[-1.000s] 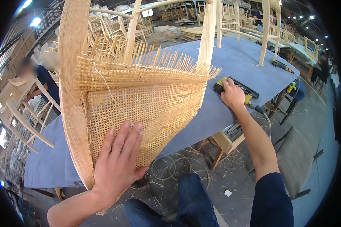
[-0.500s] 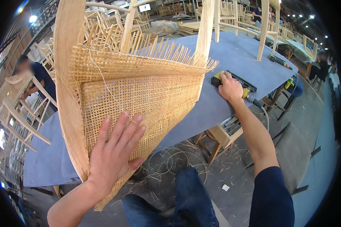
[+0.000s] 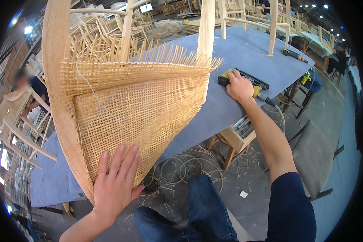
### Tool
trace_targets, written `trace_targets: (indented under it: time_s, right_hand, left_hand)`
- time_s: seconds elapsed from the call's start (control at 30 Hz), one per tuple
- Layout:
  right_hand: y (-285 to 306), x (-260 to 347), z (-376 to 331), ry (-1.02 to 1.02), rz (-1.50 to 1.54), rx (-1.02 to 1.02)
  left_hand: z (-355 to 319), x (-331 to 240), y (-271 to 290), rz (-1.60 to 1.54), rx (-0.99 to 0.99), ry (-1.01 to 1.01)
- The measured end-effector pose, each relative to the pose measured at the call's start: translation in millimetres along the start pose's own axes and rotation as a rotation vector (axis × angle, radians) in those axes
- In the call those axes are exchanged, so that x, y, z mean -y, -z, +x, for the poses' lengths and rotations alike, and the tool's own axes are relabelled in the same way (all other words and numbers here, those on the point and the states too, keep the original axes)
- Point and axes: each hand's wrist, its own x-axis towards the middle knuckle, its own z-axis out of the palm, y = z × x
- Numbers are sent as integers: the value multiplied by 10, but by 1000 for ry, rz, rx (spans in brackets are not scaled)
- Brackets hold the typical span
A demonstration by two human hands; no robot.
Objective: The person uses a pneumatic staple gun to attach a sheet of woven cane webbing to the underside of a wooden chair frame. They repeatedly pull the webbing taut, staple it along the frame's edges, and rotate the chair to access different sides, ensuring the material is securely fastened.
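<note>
Woven cane webbing (image 3: pixel 137 101) lies across a pale wooden chair frame (image 3: pixel 55 80), with frayed strands standing up along its far edge. A loose thin strand trails over the weave. My left hand (image 3: pixel 115 177) rests flat on the lower near part of the webbing, its fingers stretched out. On the blue-covered table, to the right of the chair, my right hand (image 3: pixel 241 88) is closed around a yellow and black air stapler (image 3: pixel 254 80). The stapler lies on its side with a hose joined to it. My right fingers partly hide its body.
Another chair's legs (image 3: pixel 273 34) stand on the blue table (image 3: pixel 230 52). A second air tool (image 3: pixel 295 55) lies at its far right. Below is a wooden box (image 3: pixel 241 135) of metal strips on a stool. Hose coils and cane scraps cover the floor. A person (image 3: pixel 38 88) works at left.
My left hand has slid down the webbing toward its near edge, still flat. My right hand stays on the stapler. The whole view has shifted slightly, with the chair farther left.
</note>
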Motion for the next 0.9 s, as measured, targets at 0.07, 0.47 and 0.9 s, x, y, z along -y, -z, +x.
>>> trace_targets:
  time_s: [0.07,0.47,0.9]
  right_hand:
    - [4,-1,2,-11,-12,22]
    - [156,174,-101,29,-188,-172]
    - [630,650,-1134,277,234,79]
  left_hand:
    - [-96,-21,-13,-16,5,-46]
    - [-925,806,-246,-524,-653,458]
    - [-828,442,-1385,-1495,-794,655]
